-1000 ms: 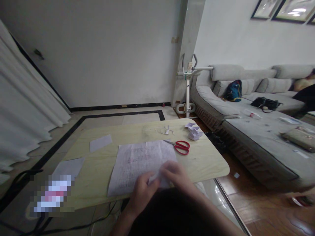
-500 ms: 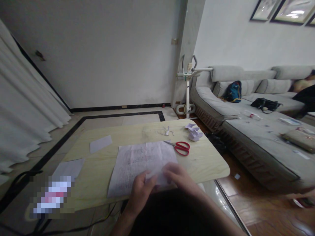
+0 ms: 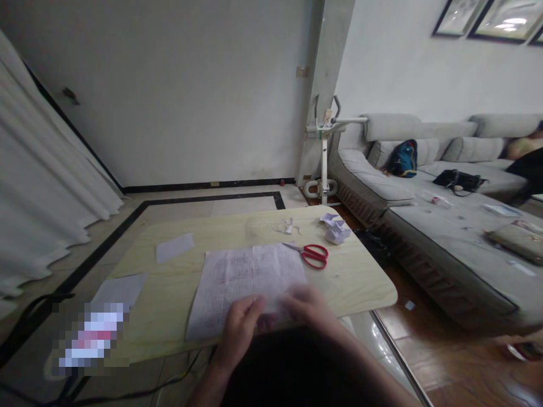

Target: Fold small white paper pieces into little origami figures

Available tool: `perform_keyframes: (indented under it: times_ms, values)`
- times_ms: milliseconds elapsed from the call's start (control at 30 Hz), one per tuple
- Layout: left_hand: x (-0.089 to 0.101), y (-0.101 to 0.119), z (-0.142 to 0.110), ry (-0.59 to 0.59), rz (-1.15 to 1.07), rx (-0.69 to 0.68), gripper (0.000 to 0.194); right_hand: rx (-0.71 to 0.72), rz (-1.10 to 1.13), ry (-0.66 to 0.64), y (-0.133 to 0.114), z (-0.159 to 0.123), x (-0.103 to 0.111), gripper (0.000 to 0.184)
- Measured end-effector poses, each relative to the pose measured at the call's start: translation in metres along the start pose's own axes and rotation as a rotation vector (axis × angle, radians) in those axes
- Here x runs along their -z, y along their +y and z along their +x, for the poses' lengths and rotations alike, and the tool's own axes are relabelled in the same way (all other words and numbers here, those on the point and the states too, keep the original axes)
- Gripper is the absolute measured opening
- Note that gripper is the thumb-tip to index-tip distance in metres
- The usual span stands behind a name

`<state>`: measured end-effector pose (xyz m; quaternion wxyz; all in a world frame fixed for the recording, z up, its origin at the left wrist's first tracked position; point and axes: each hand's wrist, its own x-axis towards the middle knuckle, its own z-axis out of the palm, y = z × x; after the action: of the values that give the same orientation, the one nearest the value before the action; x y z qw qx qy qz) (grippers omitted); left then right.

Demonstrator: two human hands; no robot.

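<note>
Head view: blur, so we can't tell if L hand [image 3: 241, 323] or R hand [image 3: 309, 305] grip's closed; printed sheet [image 3: 241, 277] prob. light, tearable, best pinched by edges.

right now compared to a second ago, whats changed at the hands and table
The left hand and the right hand have moved slightly apart; whether either still holds the small piece of paper seen between them earlier is too blurred to tell. The red-handled scissors, the large sheet with writing and the folded paper pieces stayed where they were.
</note>
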<state>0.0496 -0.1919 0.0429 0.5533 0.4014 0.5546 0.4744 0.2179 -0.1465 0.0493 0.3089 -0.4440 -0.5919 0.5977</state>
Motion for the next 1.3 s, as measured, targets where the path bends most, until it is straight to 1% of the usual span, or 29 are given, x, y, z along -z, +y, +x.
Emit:
perform_keyframes:
  times_ms: [67,100,133,167,233,267,300,333,367,400,467,567,667,700,767,833,900,933,1000,1100,1200,1300]
  values:
    - [0.003,-0.002,0.002,-0.012,0.102,-0.023,0.041,0.016,-0.013,0.032,0.000,0.000,-0.001,0.039]
    - [0.005,-0.004,0.003,0.018,0.176,-0.074,0.040,0.038,-0.027,0.047,0.000,0.000,-0.001,0.038]
    - [0.007,-0.005,0.004,0.083,0.260,-0.170,0.037,0.064,-0.047,0.062,0.000,0.000,-0.001,0.038]
    - [0.008,-0.007,0.004,0.170,0.353,-0.304,0.031,0.091,-0.072,0.081,-0.001,0.000,0.000,0.037]
    - [0.010,-0.010,0.004,0.351,0.536,-0.639,0.018,0.149,-0.145,0.136,-0.001,0.000,0.000,0.036]
    - [0.010,-0.012,0.003,0.404,0.617,-0.787,0.016,0.179,-0.191,0.167,-0.001,0.000,0.000,0.036]
    - [0.009,-0.013,0.002,0.409,0.692,-0.888,0.019,0.210,-0.241,0.199,-0.001,0.000,0.000,0.036]
    - [0.007,-0.014,0.001,0.381,0.748,-0.944,0.024,0.239,-0.292,0.224,-0.002,-0.001,0.000,0.036]
    - [0.005,-0.016,0.000,0.327,0.777,-0.962,0.031,0.265,-0.341,0.239,-0.003,-0.002,-0.001,0.035]
    - [0.002,-0.017,0.000,0.267,0.780,-0.945,0.036,0.285,-0.385,0.244,-0.005,-0.003,-0.002,0.034]
    - [-0.002,-0.019,-0.001,0.187,0.718,-0.851,0.041,0.321,-0.453,0.232,-0.010,-0.008,-0.006,0.032]
    - [-0.005,-0.019,-0.005,0.128,0.558,-0.643,0.036,0.408,-0.505,0.175,-0.020,-0.015,-0.012,0.025]
    - [-0.006,-0.012,-0.008,0.015,0.363,-0.447,0.030,0.480,-0.497,0.089,-0.027,-0.021,-0.015,0.014]
    - [-0.006,-0.009,-0.008,-0.002,0.296,-0.392,0.028,0.491,-0.495,0.075,-0.028,-0.021,-0.015,0.013]
    - [-0.007,-0.005,-0.007,0.016,0.177,-0.292,0.024,0.507,-0.492,0.100,-0.027,-0.022,-0.015,0.011]
    - [-0.009,-0.002,-0.005,0.067,0.082,-0.212,0.023,0.529,-0.493,0.184,-0.024,-0.021,-0.013,0.011]
    - [-0.012,-0.002,-0.004,0.088,0.005,-0.148,0.022,0.549,-0.509,0.265,-0.019,-0.020,-0.012,0.024]
    - [-0.012,-0.002,-0.003,0.092,-0.028,-0.127,0.022,0.558,-0.525,0.282,-0.016,-0.019,-0.013,0.033]
    - [-0.013,-0.005,-0.002,0.116,-0.081,-0.103,0.022,0.581,-0.561,0.275,-0.010,-0.017,-0.015,0.046]
    - [-0.014,-0.009,0.000,0.162,-0.098,-0.104,0.022,0.662,-0.622,0.250,0.000,-0.013,-0.021,0.058]
    - [-0.014,-0.013,0.003,0.204,-0.093,-0.122,0.024,0.738,-0.694,0.282,0.010,-0.009,-0.026,0.062]
    - [-0.015,-0.015,0.004,0.234,-0.104,-0.134,0.029,0.743,-0.723,0.325,0.014,-0.006,-0.027,0.059]
